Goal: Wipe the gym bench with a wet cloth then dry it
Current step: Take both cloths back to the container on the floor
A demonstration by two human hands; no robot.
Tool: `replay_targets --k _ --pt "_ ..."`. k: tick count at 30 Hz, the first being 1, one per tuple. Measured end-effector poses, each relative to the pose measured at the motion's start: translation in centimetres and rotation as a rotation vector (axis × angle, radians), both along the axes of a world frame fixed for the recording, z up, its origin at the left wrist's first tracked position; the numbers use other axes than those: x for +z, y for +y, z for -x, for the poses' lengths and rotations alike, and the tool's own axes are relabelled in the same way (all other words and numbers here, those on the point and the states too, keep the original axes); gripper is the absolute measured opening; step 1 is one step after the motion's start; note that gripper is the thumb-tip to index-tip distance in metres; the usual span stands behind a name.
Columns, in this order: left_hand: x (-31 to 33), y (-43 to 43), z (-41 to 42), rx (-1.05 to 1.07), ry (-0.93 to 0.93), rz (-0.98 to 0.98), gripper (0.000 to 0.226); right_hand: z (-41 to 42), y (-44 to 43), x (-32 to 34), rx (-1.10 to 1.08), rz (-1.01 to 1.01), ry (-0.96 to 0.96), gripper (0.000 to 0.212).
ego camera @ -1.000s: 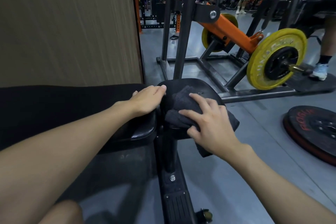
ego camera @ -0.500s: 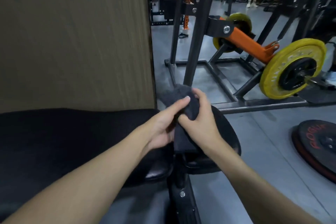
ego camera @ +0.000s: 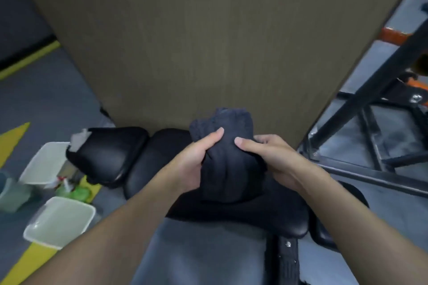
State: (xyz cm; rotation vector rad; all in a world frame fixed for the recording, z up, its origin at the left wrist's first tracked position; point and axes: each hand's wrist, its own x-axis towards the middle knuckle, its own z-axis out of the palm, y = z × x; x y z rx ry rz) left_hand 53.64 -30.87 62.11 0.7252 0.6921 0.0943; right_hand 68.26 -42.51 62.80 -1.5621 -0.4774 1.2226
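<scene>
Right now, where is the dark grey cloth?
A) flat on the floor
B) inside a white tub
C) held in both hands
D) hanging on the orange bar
C: the left hand and the right hand both grip the bunched dark grey cloth above the black padded bench.

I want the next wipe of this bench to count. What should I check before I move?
1. Grip on the cloth: ok. The left hand and the right hand both hold the dark cloth.
2. Cloth flat for wiping: not ok, it is bunched between the hands.
3. Cloth wet enough: cannot tell.
4. Bench pad free of stray things: not ok, a pale scrap lies on its far left end.
5. Pad already clean: cannot tell.
</scene>
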Motion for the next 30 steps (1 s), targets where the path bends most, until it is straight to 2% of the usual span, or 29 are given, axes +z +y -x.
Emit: replay_targets --k 4,9,13,16,20,23,28,30 --pt "0.2 8.1 8.6 0.039 -0.081 0.083 0.055 7.3 9.8 1.2 0.057 -0.025 0.075 0.042" --pt "-1.2 18.4 20.0 0.162 -0.027 -0.016 0.048 17.8 22.2 -0.2 0.075 -0.022 0.046 0.042" --pt "-2.0 24.0 26.4 0.252 0.067 -0.095 0.041 24.4 29.3 -1.7 0.104 -0.032 0.094 0.038" --pt "-3.5 27.2 29.6 0.356 0.137 -0.106 0.048 27.7 33.7 -3.0 0.212 -0.028 0.162 0.032" --pt "-5.0 31.4 32.4 0.532 0.178 -0.126 0.034 30.7 40.1 -5.0 0.254 0.017 0.199 0.026" --pt "-7.0 35.7 33.7 0.635 0.232 -0.171 0.033 32.5 45.9 -7.4 0.303 0.062 0.196 0.026" --pt "-11.1 43.0 35.0 0.702 0.338 -0.239 0.038 34.0 53.7 -13.8 0.283 0.177 0.24 0.034" --pt "-13.5 46.0 35.6 0.716 0.371 -0.223 0.041 34.2 56.4 -17.1 0.228 0.268 0.156 0.039"
